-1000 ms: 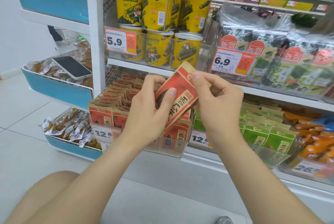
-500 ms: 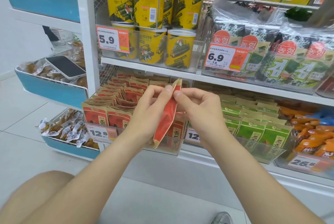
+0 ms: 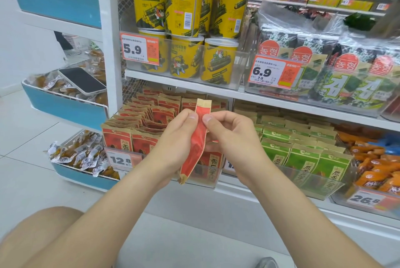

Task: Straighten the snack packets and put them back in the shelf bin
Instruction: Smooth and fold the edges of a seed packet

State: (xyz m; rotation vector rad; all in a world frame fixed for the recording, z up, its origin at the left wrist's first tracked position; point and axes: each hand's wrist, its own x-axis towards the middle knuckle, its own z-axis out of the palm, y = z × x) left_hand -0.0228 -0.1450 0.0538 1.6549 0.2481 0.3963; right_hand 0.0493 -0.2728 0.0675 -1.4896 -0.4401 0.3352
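1. Head view: red snack packet (image 3: 195,140) stands edge-on, nearly upright, between both hands, on the near side of the clear shelf bin (image 3: 214,181).
2. Left hand (image 3: 171,150) pinches its left face; right hand (image 3: 233,135) pinches its right face, just below the tan top seal.
3. Its lower end hangs before the bin's front wall.
4. Stocked red packets (image 3: 140,122) fill the bin's left rows; green packets (image 3: 303,155) stand to the right.

Glossy red foil-like packet (image 3: 195,142) with matt kraft-paper ends; clear smooth plastic bin (image 3: 207,178).

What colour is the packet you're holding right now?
The packet is red with tan ends; head view.
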